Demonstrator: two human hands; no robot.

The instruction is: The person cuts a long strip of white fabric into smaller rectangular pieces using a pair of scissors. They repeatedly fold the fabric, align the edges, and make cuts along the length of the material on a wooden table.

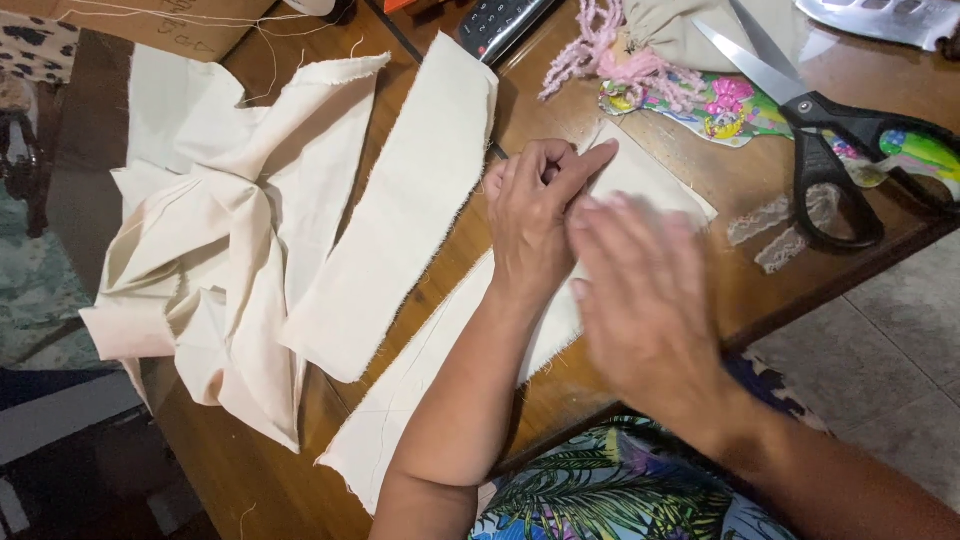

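Left hand (535,215): fingers curled, index extended, pressing on the strip (440,370).
Right hand (645,305): blurred, fingers spread flat over the strip.
Strip: cream cloth, along the table's (720,180) near edge.
Scissors (820,130): far right corner.
Second strip (400,210): beside, toward centre.

I am sewing at home: my wooden table (300,480) carries cut strips of cream cloth (400,220), black-handled scissors (820,130), lace scraps (775,235), pink yarn (600,55) and a remote control (500,22), with tiled floor (890,370) beside me.
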